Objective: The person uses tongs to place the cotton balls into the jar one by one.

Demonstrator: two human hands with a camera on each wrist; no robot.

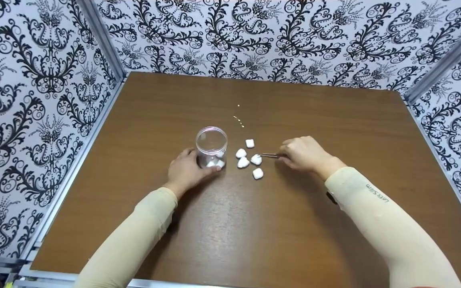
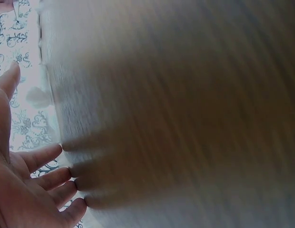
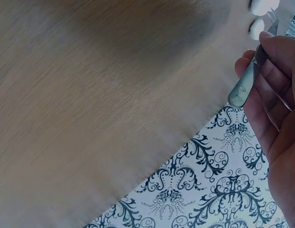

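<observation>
My left hand (image 1: 185, 170) holds a clear round jar (image 1: 212, 151) near its base, with the thumb across the front. The jar stands upright and open at the top, with a few white marshmallow-like pieces (image 1: 215, 163) inside. In my right hand (image 1: 303, 153) I pinch a small metal fork (image 1: 269, 155) that points left. Its thin prongs touch one white piece (image 1: 256, 160); whether they pierce it is hard to tell. In the right wrist view the flat, rounded fork handle (image 3: 245, 88) lies between thumb and fingers. Several more white pieces (image 1: 243, 162) lie beside the jar.
Small pale crumbs (image 1: 238, 120) lie on the brown wooden table (image 1: 166, 108) behind the jar. Black-and-white patterned walls (image 1: 246, 40) stand at the back and both sides, with metal posts (image 1: 102, 40) at the corners.
</observation>
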